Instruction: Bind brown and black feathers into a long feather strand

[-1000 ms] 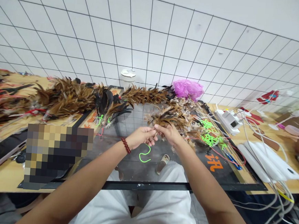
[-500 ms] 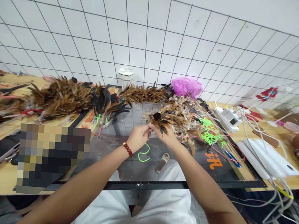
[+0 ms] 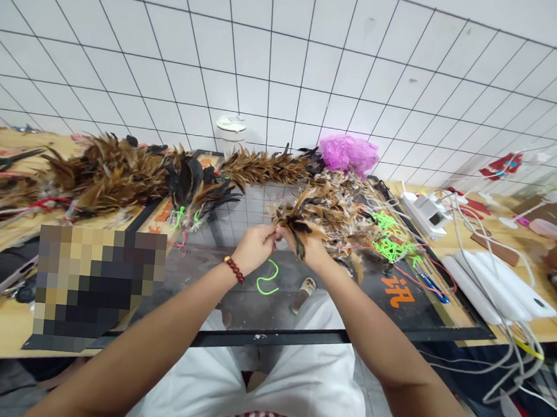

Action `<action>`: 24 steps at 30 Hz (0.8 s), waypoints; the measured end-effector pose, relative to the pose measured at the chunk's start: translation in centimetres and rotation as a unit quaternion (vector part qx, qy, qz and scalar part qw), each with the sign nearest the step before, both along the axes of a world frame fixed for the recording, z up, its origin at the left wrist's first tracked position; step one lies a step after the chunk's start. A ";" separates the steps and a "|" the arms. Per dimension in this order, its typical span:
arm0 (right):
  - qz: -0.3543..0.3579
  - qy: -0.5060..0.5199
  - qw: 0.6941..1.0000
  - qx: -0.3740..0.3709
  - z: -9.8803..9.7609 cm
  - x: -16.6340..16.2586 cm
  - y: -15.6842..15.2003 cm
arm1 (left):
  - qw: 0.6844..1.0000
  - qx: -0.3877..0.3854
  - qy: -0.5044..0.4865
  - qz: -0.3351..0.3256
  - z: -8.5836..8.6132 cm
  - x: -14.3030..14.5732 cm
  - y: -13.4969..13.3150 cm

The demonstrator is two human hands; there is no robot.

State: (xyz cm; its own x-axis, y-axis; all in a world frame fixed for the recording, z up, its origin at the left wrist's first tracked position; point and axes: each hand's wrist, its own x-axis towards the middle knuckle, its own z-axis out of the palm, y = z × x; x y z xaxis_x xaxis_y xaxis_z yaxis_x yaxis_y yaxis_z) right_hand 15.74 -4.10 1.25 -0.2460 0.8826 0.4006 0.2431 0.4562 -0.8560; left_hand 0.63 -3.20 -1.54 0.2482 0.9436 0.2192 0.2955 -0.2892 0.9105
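Small tuft of brown and black feathers (image 3: 297,225), soft and wispy, pinched between left hand (image 3: 255,248) and right hand (image 3: 310,248), fingertips together, just above curled neon-green cord (image 3: 268,278) on glossy dark tabletop (image 3: 395,314).

Mid-frame, the left hand (image 3: 255,248) and right hand (image 3: 310,247) meet, pinching a small feather bunch (image 3: 297,221) above a glass panel (image 3: 252,303). A green cord (image 3: 268,278) lies just below them. Feathers (image 3: 117,173) spread to the left; a pink bag (image 3: 349,153) sits behind, by the tiled wall (image 3: 290,61).
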 end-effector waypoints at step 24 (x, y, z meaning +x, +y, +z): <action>0.069 0.040 0.992 -0.098 -0.8 2.6 0.6 | 0.839 -0.438 -0.246 -0.207 2.0 -1.3 0.4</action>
State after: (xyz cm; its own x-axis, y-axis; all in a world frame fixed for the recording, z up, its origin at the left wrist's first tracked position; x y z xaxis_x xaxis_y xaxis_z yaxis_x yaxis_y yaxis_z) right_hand 18.36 -3.50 0.48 -0.3436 0.9061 0.2469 0.1188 0.3028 -0.9456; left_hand -0.69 -2.84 0.47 0.6777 0.6511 -0.3417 -0.1398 0.5703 0.8094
